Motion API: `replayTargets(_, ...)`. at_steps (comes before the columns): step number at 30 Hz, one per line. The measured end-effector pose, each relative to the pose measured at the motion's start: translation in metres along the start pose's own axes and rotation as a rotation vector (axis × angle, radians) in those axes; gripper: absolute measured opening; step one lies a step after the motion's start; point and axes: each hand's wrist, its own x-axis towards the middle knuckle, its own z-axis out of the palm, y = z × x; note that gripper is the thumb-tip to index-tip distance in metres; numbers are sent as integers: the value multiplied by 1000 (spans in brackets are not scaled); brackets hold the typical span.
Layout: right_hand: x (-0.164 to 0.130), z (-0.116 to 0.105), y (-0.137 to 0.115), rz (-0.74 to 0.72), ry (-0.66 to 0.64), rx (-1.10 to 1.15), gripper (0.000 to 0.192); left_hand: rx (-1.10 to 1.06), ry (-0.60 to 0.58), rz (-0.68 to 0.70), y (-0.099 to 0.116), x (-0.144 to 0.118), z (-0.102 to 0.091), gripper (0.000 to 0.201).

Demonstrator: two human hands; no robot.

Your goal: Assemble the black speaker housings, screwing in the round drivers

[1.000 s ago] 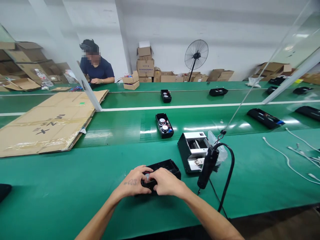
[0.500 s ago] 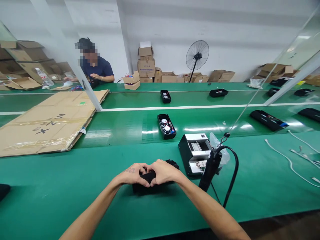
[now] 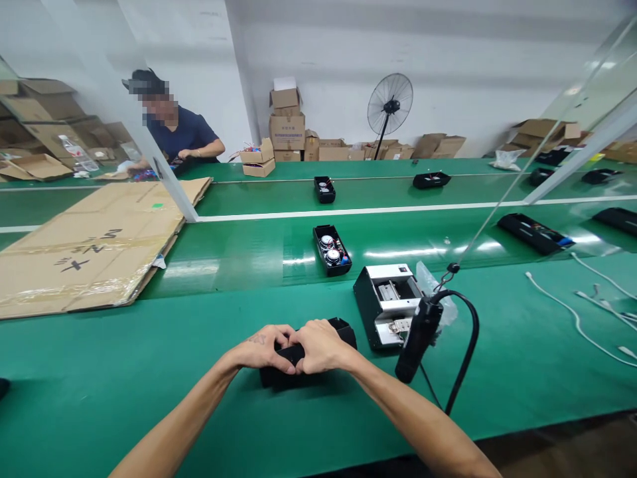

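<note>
A black plastic housing lies on the green table right in front of me. My left hand and my right hand both press on its near top edge, fingertips meeting over it. Most of the housing is hidden under my hands. A black electric screwdriver hangs on a cable just right of my right hand. Behind it sits a black-and-white open box with metal parts inside.
Another black housing with two round speakers lies on the conveyor belt beyond. More black housings are further along. A flattened cardboard sheet covers the left. White cables lie at right. A person works at the far side.
My hands have shifted from gripping the housing's near end, where a grey part showed, onto its top edge. The housing now lies more crosswise. The person across has leaned left.
</note>
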Motion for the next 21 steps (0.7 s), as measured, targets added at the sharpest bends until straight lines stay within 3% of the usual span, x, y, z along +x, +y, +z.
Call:
replayTargets(6,-10,8,0,-38,50,-12,45,46,54,34,-1,-4,5,35)
replayTargets(10,-32,19,7,-165,130,80,40,127,116,71,-2,-17,26,26)
replayTargets(12,-47,25,17,-205,306,272,35,273,171,117,-9,-26,47,21)
replayTargets(14,-61,33,30,-140,573,443,33,482,240,201,-20,-34,72,20)
replayTargets(16,-71,42,42,-56,749,459,43,641,322,302,-33,-40,95,18)
replayTargets(18,-75,55,51,-61,740,360,47,735,402,391,-43,-43,111,16)
replayTargets(21,-74,74,57,-119,674,243,48,808,491,459,-48,-44,120,15)
